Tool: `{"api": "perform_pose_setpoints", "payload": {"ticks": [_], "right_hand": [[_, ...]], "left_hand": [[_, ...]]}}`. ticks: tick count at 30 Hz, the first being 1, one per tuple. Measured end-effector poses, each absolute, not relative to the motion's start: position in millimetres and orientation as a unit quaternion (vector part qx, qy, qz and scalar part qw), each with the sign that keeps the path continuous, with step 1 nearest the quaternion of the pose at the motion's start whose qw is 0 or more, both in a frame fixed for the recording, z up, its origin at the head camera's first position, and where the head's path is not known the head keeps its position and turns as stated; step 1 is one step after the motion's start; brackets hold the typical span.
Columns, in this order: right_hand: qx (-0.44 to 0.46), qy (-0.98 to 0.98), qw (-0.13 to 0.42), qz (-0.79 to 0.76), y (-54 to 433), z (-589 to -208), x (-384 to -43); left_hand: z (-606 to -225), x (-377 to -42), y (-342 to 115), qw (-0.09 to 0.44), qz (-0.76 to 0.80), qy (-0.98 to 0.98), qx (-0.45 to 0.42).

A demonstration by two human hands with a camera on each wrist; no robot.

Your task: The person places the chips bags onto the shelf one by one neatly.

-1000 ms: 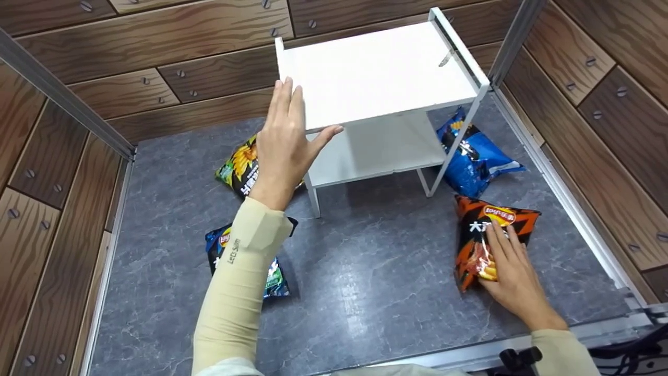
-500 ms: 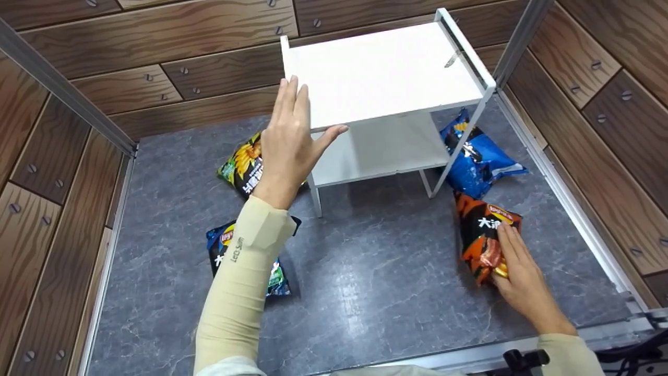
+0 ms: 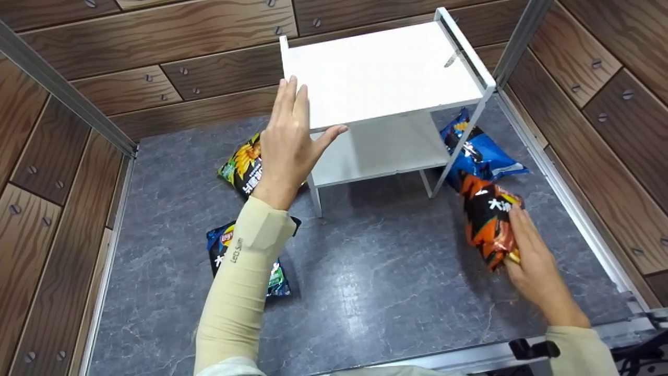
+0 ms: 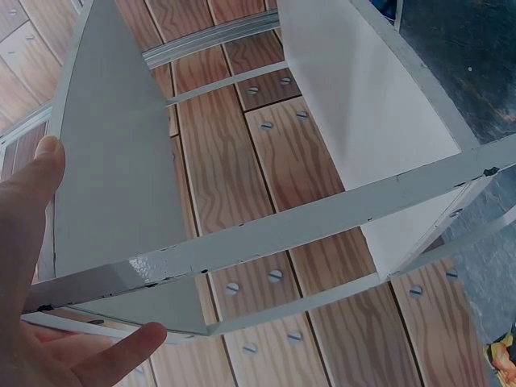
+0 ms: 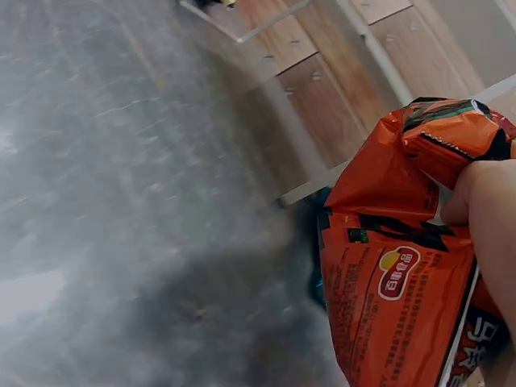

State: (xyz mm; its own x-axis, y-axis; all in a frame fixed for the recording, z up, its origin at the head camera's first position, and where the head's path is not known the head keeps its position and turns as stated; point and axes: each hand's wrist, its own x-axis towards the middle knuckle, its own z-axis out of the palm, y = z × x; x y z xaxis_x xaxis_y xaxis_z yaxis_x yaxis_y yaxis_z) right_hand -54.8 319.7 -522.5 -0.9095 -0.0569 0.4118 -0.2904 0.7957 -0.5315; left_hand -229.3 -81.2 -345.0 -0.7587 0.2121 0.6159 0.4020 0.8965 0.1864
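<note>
An orange and black bag of potato chips (image 3: 488,222) is in my right hand (image 3: 540,274), in the head view's right half. Held above the floor, the bag (image 5: 387,314) is creased beside my thumb in the right wrist view; the other fingers are mostly hidden. My left hand (image 3: 287,143) rests at the near left side of a white two-tier shelf unit (image 3: 386,73), fingers straight along its side, thumb out over the front edge. The left wrist view has the thumb and fingers (image 4: 125,355) about the unit's metal frame (image 4: 266,230).
Behind the held bag, a blue chip bag (image 3: 485,156) lies by the unit's right leg. A black and yellow bag (image 3: 244,164) lies left of the unit, partly behind my left hand. My left forearm partly covers a dark blue bag (image 3: 219,240). Wood-patterned walls (image 3: 125,89) surround the floor.
My right hand has gripped the orange and black chip bag and lifted it off the floor, tilting it slightly. The left hand and the shelf unit hold their places.
</note>
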Motion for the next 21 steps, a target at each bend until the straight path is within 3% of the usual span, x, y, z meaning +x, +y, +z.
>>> {"api": "perform_pose_setpoints", "payload": {"ticks": [11, 21], "right_hand": [[0.095, -0.929, 0.183, 0.308, 327.4, -481.4, -77.7], [0.130, -0.929, 0.220, 0.270, 334.9, -441.7, -102.2]], "left_hand": [[-344.9, -229.2, -80.3, 0.295, -0.170, -0.925, -0.171], [-344.6, -229.2, -81.2, 0.293, -0.169, -0.926, -0.166]]}}
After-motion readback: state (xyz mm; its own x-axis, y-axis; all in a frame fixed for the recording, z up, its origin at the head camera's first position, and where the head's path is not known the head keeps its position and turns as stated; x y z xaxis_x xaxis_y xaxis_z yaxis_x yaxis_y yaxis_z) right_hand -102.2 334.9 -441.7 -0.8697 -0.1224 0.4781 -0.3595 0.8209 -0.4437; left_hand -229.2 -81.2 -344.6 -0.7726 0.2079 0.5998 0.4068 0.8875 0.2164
